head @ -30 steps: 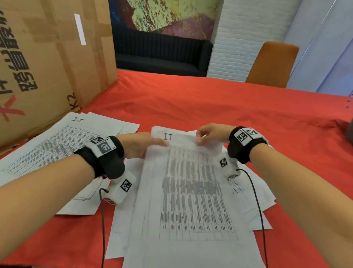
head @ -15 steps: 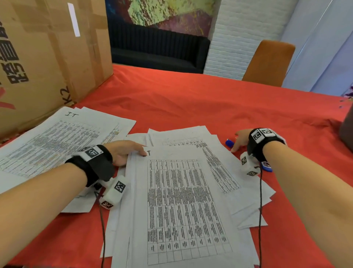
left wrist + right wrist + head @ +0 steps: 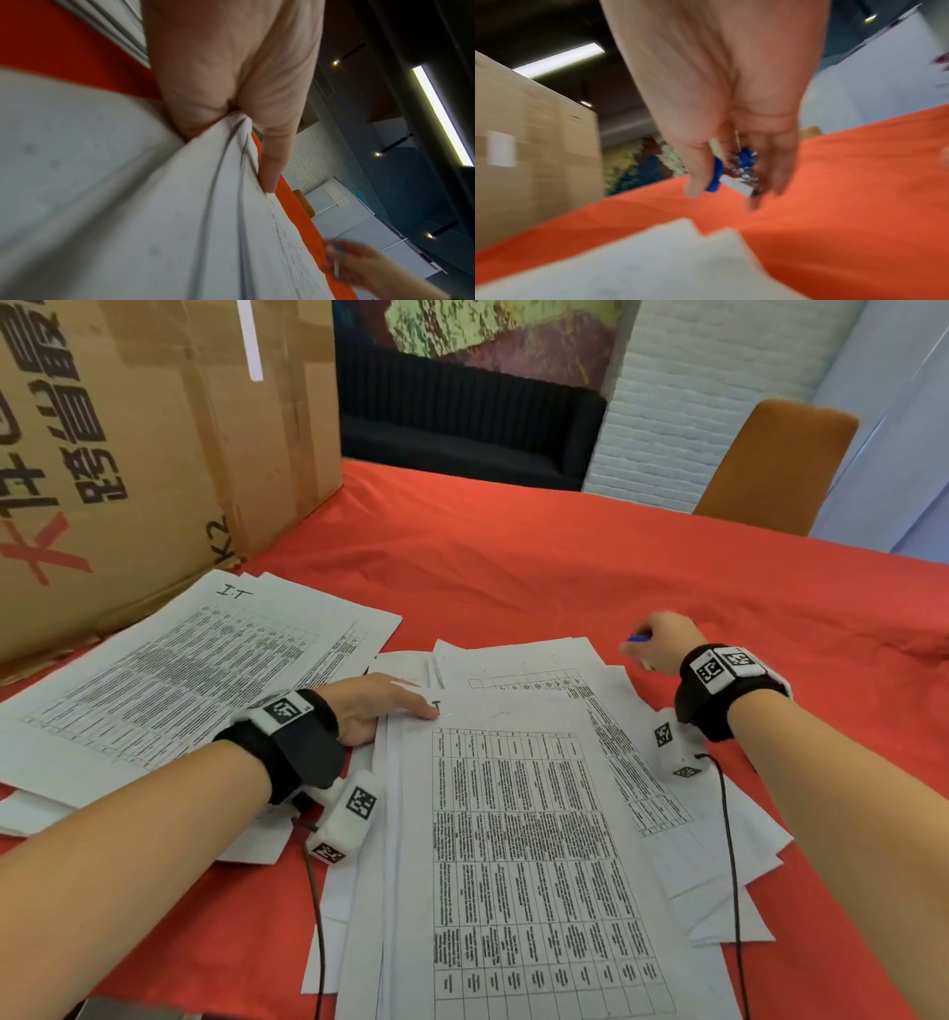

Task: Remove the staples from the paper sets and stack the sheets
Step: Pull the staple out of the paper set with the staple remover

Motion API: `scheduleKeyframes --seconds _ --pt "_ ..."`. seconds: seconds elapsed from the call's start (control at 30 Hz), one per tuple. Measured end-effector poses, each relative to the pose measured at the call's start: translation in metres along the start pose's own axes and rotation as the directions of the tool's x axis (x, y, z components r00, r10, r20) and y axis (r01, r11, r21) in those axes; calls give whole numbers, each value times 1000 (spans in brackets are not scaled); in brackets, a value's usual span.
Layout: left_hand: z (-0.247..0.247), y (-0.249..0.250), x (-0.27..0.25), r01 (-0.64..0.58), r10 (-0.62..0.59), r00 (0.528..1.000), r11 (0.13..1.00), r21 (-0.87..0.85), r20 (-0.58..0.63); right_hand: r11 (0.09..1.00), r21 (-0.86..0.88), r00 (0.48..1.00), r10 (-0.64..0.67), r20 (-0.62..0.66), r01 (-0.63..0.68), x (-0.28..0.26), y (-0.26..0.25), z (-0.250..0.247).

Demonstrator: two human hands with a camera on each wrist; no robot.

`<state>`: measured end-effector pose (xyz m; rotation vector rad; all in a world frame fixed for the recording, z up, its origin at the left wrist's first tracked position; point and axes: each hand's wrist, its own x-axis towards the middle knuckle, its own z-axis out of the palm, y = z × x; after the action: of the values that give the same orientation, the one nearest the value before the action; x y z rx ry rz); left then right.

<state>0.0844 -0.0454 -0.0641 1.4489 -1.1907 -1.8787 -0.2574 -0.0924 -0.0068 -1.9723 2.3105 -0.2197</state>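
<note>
A loose pile of printed paper sets lies in front of me on the red tablecloth. My left hand is at the top-left corner of the uppermost set. In the left wrist view the sheets bunch between thumb and forefinger of that hand, with the forefinger lying straight along the top sheet. My right hand hovers just past the pile's far right corner. It grips a blue staple remover, whose blue handles and metal jaws show between its fingers.
A second stack of printed sheets marked "IT" lies at the left. Behind it stands a large cardboard box. An orange chair stands past the table's far edge. Wrist-camera cables trail over the papers.
My right hand let go of the sheet's top edge, went right to the blue staple remover and lifted it off the cloth. The sheet now lies flat; my left hand stays at the corner.
</note>
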Motion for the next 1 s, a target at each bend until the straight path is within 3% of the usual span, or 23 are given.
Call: scheduleKeyframes --seconds 0.07,0.13,0.3,0.4,0.57,1.0 --pt "0 1 1 1 -1 1000 1000 3 5 959 182 976 -217 -24 217 -12 -35 -6" --pt "1 2 1 4 -4 1000 1000 4 8 884 269 917 -400 13 382 -32 -74 -7" --pt "3 3 0 27 -26 1000 1000 9 -15 769 36 742 -627 238 639 -69 -145 16" --pt "2 3 -1 39 -39 999 999 -2 -29 702 -99 695 -656 296 705 -75 -157 28" --pt "1 2 1 51 -51 998 999 -6 -39 643 -170 655 -666 359 747 -83 -169 34" --pt "-5 3 4 117 -117 993 992 -37 -6 560 -377 674 -582 455 738 -100 -193 32"
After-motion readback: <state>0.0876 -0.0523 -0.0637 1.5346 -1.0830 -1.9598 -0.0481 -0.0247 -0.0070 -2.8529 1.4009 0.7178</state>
